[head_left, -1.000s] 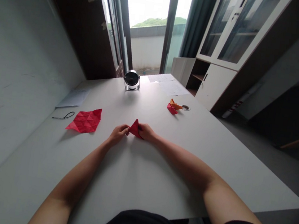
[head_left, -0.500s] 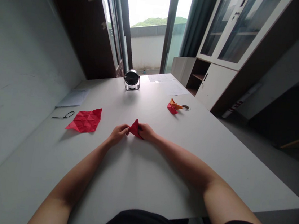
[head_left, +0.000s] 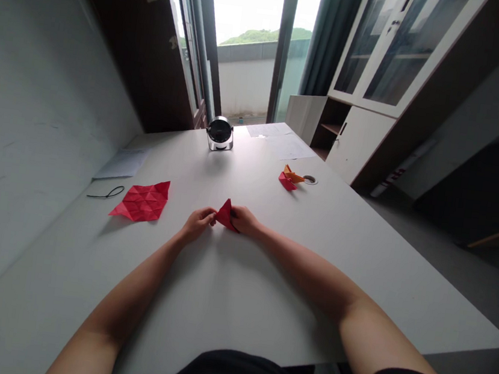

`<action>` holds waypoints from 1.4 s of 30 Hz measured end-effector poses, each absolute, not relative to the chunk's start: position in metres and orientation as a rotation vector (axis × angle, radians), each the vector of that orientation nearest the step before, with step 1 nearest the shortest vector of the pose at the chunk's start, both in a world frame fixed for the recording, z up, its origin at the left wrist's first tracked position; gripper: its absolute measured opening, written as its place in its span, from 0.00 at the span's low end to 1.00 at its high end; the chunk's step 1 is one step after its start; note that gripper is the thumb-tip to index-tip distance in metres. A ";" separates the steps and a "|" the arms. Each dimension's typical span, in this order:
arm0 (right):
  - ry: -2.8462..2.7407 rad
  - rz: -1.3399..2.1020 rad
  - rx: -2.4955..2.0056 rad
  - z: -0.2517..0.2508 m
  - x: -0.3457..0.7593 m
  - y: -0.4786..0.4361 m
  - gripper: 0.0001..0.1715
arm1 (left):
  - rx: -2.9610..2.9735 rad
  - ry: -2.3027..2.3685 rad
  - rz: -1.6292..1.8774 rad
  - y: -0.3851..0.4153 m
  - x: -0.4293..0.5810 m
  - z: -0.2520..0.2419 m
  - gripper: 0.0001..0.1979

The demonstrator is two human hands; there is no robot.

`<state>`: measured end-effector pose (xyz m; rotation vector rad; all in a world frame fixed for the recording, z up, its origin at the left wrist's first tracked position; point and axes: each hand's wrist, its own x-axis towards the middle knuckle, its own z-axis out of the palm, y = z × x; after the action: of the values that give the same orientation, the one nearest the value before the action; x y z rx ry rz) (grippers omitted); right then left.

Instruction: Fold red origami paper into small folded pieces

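**A:** Any change?
**B:** None in the last second: left hand point(head_left: 197, 223) and right hand point(head_left: 245, 221) still pinch the folded red paper point(head_left: 226, 214), fingertips closed on its two sides, well on the person's side of the small round fan point(head_left: 219, 133).
**A:** So the fold's just being held?
**B:** Yes, no progress showing.

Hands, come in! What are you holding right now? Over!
Left hand and right hand both pinching folded red paper. Creased red sheet lies apart, left.
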<state>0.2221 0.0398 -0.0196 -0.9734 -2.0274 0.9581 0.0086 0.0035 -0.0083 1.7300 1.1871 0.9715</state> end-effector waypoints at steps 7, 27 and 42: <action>-2.035 0.955 -0.991 -0.019 0.222 0.040 0.13 | 1.743 1.189 0.956 0.005 0.007 -0.013 0.15; -2.071 0.921 -0.972 -0.023 0.221 0.041 0.13 | 1.851 1.238 0.897 0.001 0.009 -0.006 0.15; -2.077 0.911 -0.952 -0.021 0.222 0.040 0.13 | 1.918 1.273 0.855 0.000 0.009 -0.004 0.15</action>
<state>0.2216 0.0403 -0.0208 -0.9520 -2.0771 0.9111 0.0092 0.0002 -0.0040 1.9182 1.2728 0.8553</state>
